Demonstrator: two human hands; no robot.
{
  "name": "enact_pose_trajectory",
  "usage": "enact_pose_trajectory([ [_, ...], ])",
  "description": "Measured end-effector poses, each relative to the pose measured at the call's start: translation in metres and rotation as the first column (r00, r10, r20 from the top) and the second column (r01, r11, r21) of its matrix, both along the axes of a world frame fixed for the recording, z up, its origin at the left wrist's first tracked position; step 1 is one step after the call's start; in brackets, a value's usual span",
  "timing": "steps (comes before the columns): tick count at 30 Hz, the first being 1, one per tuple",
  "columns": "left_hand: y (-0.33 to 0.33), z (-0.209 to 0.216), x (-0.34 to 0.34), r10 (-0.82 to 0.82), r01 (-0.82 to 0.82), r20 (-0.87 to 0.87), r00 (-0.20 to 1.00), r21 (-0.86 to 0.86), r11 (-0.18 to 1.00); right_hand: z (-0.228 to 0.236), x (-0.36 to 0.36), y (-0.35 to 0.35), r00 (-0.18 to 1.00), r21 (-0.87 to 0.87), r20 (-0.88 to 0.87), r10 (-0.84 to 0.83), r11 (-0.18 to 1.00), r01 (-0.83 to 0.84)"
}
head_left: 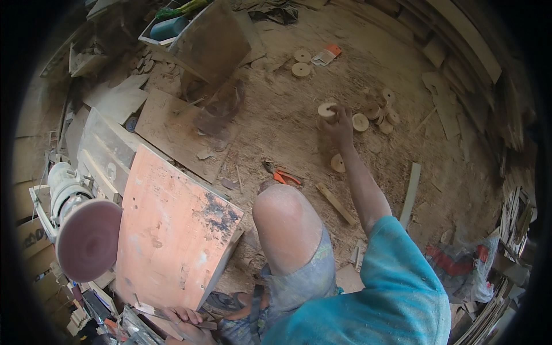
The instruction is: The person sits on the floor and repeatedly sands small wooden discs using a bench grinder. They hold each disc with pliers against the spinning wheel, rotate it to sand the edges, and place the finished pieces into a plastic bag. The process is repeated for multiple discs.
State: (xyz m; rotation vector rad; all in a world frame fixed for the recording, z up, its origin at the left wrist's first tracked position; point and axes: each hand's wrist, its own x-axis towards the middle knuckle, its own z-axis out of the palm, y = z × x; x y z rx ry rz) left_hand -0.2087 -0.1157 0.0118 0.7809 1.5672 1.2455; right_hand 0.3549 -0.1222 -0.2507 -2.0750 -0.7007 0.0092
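Observation:
My right hand [339,127] reaches out to the floor, its fingers closed at the edge of a pale round wooden disc [326,109] with a hole in its middle. A second wooden disc [360,122] lies just right of it, and another disc [337,163] is partly hidden behind my forearm. Several more discs lie in a loose heap farther right. Down at the lower left, my left hand [188,323] is closed around a thin strip-like piece [207,325], whose kind I cannot make out. It rests by the low end of a slanted orange-pink board [172,224].
A disc sander [89,240] stands left of the board. Orange-handled pliers [286,177] and a wooden stick [336,204] lie on the sawdust-covered floor. Two discs lie near an orange-and-white packet [326,54]. Wood offcuts line the right side, beside a plastic bag [466,270].

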Motion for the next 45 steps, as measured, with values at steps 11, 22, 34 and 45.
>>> enact_pose_trajectory([
  [11, 0.0, -0.012, -0.005, -0.055, 0.057, 0.034, 0.998, -0.066, 0.996, -0.007, 0.014, 0.009, 0.976, -0.565, 0.063, 0.208, 0.814, -0.137],
  [22, -0.012, -0.008, 0.042, -0.226, 0.215, -0.093, 0.97, -0.117, 0.97, -0.007, 0.011, 0.034, 0.96, -0.537, -0.103, 0.259, 0.798, -0.273],
  [34, 0.03, 0.018, 0.077, -0.44, 0.421, -0.188, 0.878, -0.132, 0.897, 0.206, -0.073, 0.084, 0.36, 0.597, -0.413, 0.836, 0.547, -0.586],
  [45, 0.103, 0.018, 0.162, -0.522, 0.554, -0.48, 0.706, -0.086, 0.828, 0.275, -0.124, 0.104, 0.043, 0.835, -0.3, 0.953, 0.284, -0.471],
])
